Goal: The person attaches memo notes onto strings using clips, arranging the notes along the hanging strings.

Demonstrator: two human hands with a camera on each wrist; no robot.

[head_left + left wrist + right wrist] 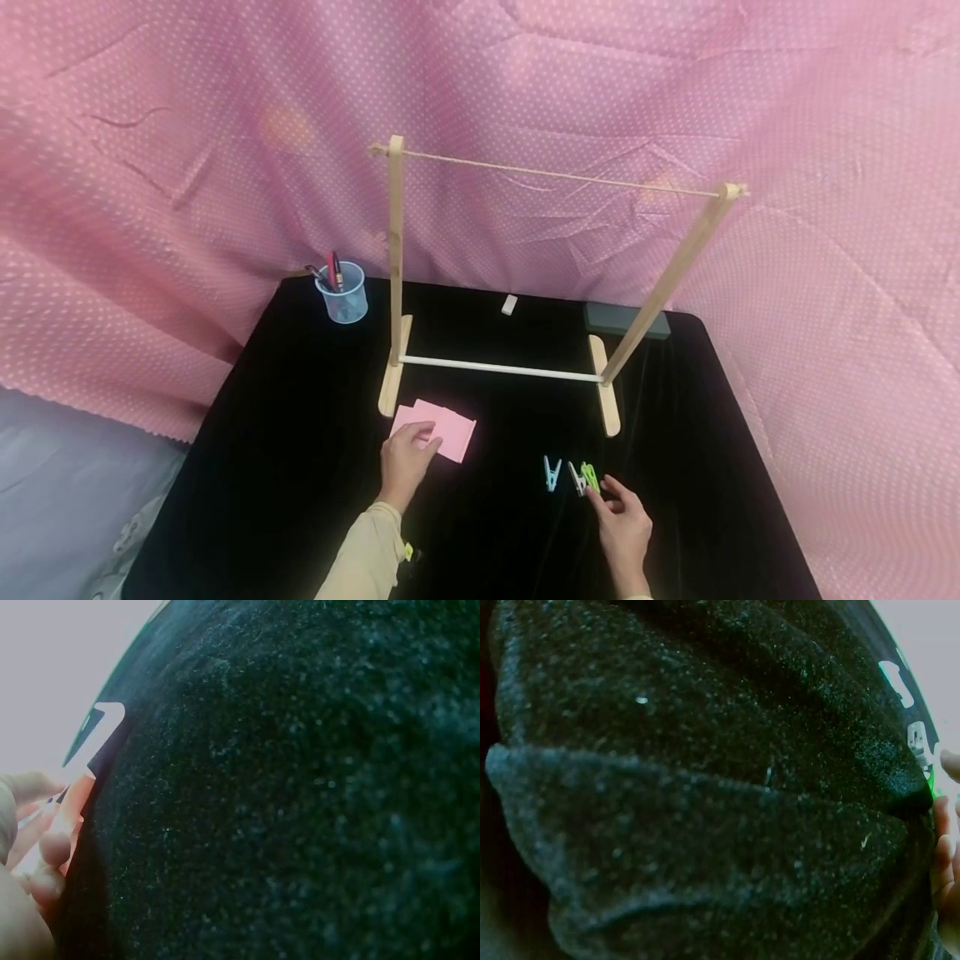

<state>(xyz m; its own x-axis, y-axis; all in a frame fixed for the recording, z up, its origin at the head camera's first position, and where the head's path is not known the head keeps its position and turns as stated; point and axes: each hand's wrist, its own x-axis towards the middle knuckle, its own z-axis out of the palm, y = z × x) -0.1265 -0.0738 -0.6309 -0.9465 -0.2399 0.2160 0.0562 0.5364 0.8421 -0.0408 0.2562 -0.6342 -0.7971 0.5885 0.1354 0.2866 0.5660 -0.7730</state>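
On the black cloth, pink flat pieces lie overlapping in front of the stand's left foot. My left hand is over their near left side, thumb and forefinger apart and bent loosely, fingertips right at the pink surface. To the right are a light blue clothespin, a white clothespin and a green clothespin. My right hand reaches the green clothespin, thumb tip at its near end and forefinger spread beside it. In the right wrist view, only the edge of that hand shows.
A wooden stand with a rope across its top rises behind the hands. Further back are a blue pen cup, a small white block and a grey flat box. Pink dotted curtain surrounds the table.
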